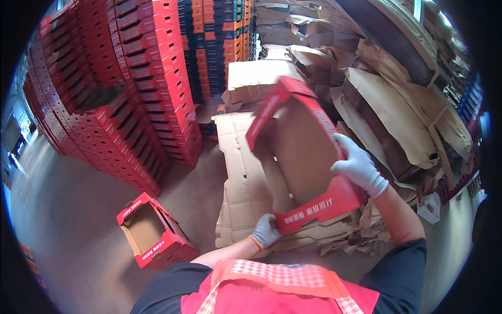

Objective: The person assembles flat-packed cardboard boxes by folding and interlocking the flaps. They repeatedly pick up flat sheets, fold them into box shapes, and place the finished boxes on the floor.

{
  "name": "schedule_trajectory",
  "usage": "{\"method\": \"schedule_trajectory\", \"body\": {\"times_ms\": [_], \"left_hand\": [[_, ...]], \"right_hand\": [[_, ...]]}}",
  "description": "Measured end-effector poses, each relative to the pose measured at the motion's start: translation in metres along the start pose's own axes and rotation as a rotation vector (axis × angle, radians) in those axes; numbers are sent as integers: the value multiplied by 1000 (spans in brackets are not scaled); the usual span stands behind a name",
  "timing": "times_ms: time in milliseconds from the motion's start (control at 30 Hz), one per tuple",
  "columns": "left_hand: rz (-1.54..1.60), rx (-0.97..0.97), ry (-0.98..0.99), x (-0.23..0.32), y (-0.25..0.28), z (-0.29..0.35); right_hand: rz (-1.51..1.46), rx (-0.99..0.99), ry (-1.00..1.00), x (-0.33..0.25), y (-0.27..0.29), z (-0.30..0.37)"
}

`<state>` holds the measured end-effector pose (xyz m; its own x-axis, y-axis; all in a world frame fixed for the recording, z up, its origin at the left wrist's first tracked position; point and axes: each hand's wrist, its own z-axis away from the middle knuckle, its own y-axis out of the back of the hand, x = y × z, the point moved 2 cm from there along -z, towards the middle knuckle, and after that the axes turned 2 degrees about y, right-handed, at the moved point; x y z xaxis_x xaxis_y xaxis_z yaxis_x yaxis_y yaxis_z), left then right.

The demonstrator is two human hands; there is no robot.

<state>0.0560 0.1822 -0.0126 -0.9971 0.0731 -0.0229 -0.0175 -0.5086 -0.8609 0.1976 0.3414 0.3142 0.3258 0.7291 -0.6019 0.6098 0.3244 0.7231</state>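
A red cardboard tray box (308,152) with a brown inside and white print is held up tilted in front of me, its open side facing me. My right hand (360,166), in a white glove, grips its right wall, thumb toward the inside. At the lower left corner of the tray box, my gloved left hand (265,232) has its fingers curled against the edge; the fingertips are partly hidden. Beneath the tray box lie flat brown cardboard blanks (235,172) with cut slots and folds. Part of them is covered by the tray box.
Short stacked red tray boxes (151,230) sit on the floor at my left. Tall red box stacks (162,78) rise behind them, beside dark blue and orange stacks (209,47). Bundled brown cardboard (392,115) is piled at the right. Torn brown paper (366,235) lies near my right arm.
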Motion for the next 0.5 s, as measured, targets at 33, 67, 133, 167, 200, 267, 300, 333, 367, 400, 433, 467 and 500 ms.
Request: {"method": "schedule_trajectory", "body": {"times_ms": [33, 67, 133, 167, 200, 267, 300, 333, 367, 400, 433, 467, 500], "left_hand": [[-210, 35, 54, -8, 3, -1], [-373, 25, 194, -16, 2, 2], [-895, -31, 143, -20, -8, 29], [-1242, -78, 27, -16, -20, 50], [-1599, -179, -261, -14, -37, 78], [-1999, -408, -951, -12, -85, 135], [-2147, -655, -1312, -7, -118, 155], [-2134, -865, -1810, -2, -147, 176], [-2319, -608, -1835, 4, -175, 184], [-2393, -365, -1816, 13, -203, 181], [-2562, -146, -1782, 27, -232, 167], [-2739, 84, -1667, 41, -256, 154], [-2696, -97, -1519, 50, -270, 143]], "right_hand": [[186, -81, 81, -30, -3, -2], [345, -108, 217, -55, -12, -6], [428, -299, 346, -78, -46, -6], [234, -209, 377, -81, -61, -9], [84, -209, 327, -75, -71, -16], [53, 190, 423, -58, -79, -28], [38, 303, 311, -47, -79, -34], [4, 499, 205, -37, -78, -34], [9, 511, 133, -30, -76, -37], [101, 485, 150, -27, -74, -35], [163, 366, 154, -27, -73, -33], [225, 210, 102, -26, -69, -30], [295, 197, 168, -30, -66, -23]]}}
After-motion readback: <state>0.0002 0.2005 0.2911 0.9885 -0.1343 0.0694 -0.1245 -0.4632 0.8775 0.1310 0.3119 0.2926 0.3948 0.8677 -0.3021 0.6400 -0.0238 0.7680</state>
